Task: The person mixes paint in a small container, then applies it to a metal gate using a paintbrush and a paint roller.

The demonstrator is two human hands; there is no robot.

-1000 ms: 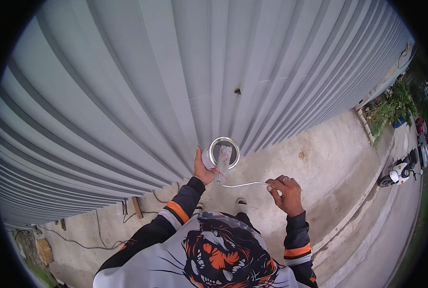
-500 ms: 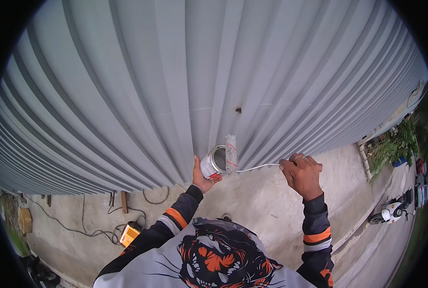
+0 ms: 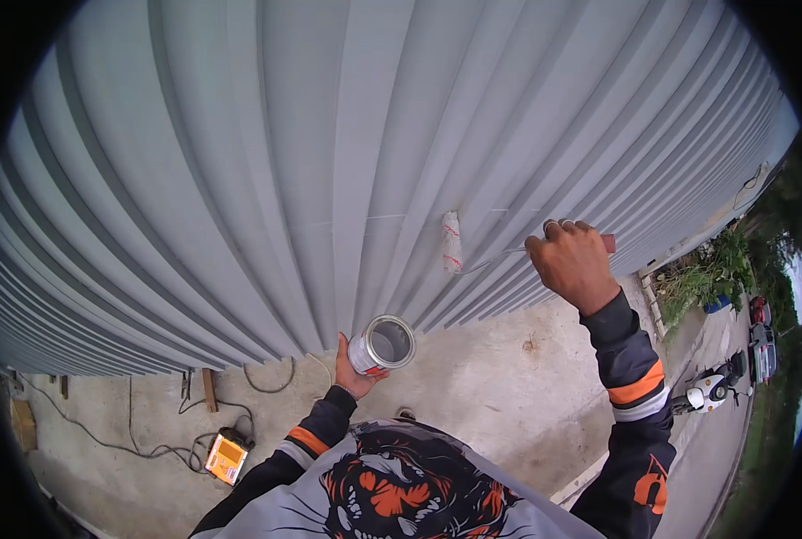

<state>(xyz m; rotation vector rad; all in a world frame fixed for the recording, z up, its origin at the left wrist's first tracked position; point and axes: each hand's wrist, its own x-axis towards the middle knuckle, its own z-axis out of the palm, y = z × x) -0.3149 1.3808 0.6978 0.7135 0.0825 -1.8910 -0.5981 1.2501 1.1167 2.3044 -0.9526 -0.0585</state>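
Note:
My left hand (image 3: 356,373) is wrapped round a paint can (image 3: 382,346), its open top showing grey paint inside. In my right hand (image 3: 576,262) is the reddish handle of a paint roller (image 3: 452,242), gripped with the fingers closed. A thin wire frame runs from that hand to the fuzzy, pale sleeve marked with red lines. The sleeve lies against, or very close to, the grey ribbed metal wall (image 3: 311,180), up and to the right of the can. A thin light line crosses the wall at about the sleeve's height.
Below the wall is a concrete floor (image 3: 473,377). A yellow-orange box-shaped device (image 3: 226,458) sits at lower left among dark cables (image 3: 163,449). At right are plants (image 3: 697,278), a white motorcycle (image 3: 708,393) and parked vehicles (image 3: 762,350).
The roller has left the can's mouth and moved up and right to the wall with my right hand. My left hand and the can are lower and slightly left in view.

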